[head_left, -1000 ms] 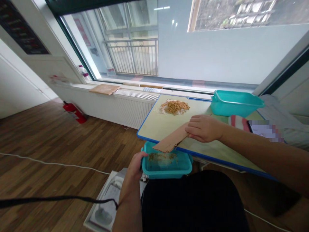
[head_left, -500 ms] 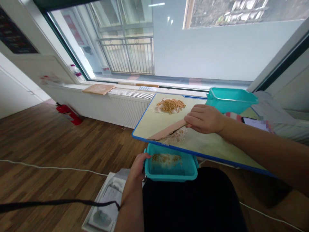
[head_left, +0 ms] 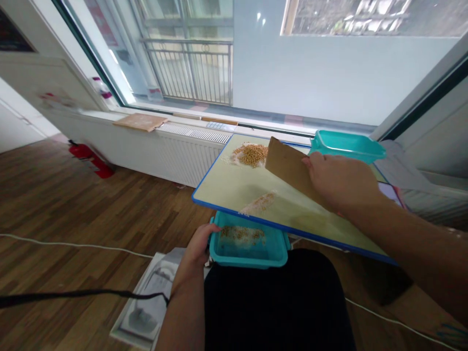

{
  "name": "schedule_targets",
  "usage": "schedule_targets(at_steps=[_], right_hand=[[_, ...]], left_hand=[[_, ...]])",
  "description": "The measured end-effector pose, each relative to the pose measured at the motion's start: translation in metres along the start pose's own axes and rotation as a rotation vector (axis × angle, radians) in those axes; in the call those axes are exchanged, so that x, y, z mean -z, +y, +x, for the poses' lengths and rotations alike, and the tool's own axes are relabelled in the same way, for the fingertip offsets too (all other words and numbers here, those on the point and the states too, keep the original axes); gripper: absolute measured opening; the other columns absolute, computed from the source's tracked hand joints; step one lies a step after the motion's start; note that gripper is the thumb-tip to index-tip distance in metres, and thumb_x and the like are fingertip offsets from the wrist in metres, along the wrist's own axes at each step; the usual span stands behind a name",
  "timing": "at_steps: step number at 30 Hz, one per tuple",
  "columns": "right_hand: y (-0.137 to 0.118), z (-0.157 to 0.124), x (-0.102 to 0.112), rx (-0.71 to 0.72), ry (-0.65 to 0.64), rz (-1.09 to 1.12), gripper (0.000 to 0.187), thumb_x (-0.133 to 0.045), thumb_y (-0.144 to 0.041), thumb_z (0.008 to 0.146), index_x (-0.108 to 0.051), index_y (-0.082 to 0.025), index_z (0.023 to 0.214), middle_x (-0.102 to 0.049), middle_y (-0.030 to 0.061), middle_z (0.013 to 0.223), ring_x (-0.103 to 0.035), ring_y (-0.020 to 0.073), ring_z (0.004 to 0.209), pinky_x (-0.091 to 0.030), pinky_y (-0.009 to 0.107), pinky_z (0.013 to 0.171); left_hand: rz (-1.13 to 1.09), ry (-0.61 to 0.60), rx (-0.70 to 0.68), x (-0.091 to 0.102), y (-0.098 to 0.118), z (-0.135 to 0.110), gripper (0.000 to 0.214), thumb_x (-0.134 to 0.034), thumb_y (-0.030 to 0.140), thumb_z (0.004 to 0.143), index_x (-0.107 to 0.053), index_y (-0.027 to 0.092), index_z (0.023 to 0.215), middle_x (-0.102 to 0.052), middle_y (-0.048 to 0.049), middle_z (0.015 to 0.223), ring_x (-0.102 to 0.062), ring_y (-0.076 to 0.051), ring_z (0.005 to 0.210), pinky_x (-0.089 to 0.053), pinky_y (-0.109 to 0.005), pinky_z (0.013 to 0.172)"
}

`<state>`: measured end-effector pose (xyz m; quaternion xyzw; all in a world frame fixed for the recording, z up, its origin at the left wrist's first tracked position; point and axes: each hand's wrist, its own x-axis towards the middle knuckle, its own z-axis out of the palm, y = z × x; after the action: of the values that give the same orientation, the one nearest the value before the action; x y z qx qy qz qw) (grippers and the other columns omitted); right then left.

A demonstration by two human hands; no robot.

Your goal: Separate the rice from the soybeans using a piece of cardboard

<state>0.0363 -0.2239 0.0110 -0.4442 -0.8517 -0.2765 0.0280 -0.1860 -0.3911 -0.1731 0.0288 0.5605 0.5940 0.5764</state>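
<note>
My right hand (head_left: 338, 180) grips a flat brown piece of cardboard (head_left: 288, 163), raised and tilted over the pale yellow board (head_left: 219, 178) with a blue edge. My left hand (head_left: 199, 242) is closed on the left rim of a teal plastic tub (head_left: 252, 258) at the board's near edge, above my lap. Inside the tub lie beige grains mixed with white (head_left: 241, 235). A mound of yellowish beans or grains (head_left: 252, 155) rests at the board's far left. Nearer the edge spreads a thin pale streak of rice-like grains (head_left: 259, 202).
A second teal tub (head_left: 347, 145) stands at the board's far right, with a phone (head_left: 389, 192) partly hidden behind my arm. Beyond are the radiator (head_left: 175, 153) and window. A fire extinguisher (head_left: 91, 158) is on the floor at left, and a white box (head_left: 142, 307) lies beside my left arm.
My right hand has lifted the cardboard from the near-edge grains and moved it right, turning its broad face into view. The streak there looks thinner. My left hand still holds the tub.
</note>
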Motion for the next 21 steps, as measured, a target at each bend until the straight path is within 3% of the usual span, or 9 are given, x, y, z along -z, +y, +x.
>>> schedule_targets(at_steps=[7,17,21], right_hand=[[-0.002,0.000,-0.012,-0.185,-0.088,0.109,0.041,-0.022,-0.035,0.095,-0.055,-0.011,0.097,-0.067,0.0162,0.080,-0.065,0.0271,0.072,-0.038,0.031,0.054],[-0.016,0.003,-0.004,-0.099,-0.149,0.175,0.030,-0.029,-0.021,0.091,-0.056,-0.010,0.097,-0.066,0.0200,0.081,-0.066,0.0291,0.078,-0.046,0.033,0.061],[-0.027,-0.005,0.003,-0.053,-0.082,0.158,0.029,-0.027,-0.019,0.091,-0.054,-0.010,0.095,-0.065,0.0195,0.077,-0.066,0.0291,0.075,-0.046,0.032,0.059]], left_hand=[[0.027,-0.019,0.068,0.015,0.007,-0.005,0.041,-0.060,0.022,0.059,-0.064,0.007,0.097,-0.068,-0.0068,0.065,-0.064,-0.022,0.059,-0.050,-0.033,0.059],[0.016,-0.009,0.068,0.008,-0.003,-0.014,0.027,-0.063,0.019,0.057,-0.068,0.011,0.083,-0.065,-0.0026,0.057,-0.062,-0.022,0.056,-0.047,-0.030,0.054],[-0.022,-0.019,0.040,0.004,-0.005,-0.017,0.025,-0.062,0.019,0.058,-0.069,0.011,0.081,-0.064,-0.0019,0.053,-0.061,-0.021,0.054,-0.046,-0.029,0.052]])
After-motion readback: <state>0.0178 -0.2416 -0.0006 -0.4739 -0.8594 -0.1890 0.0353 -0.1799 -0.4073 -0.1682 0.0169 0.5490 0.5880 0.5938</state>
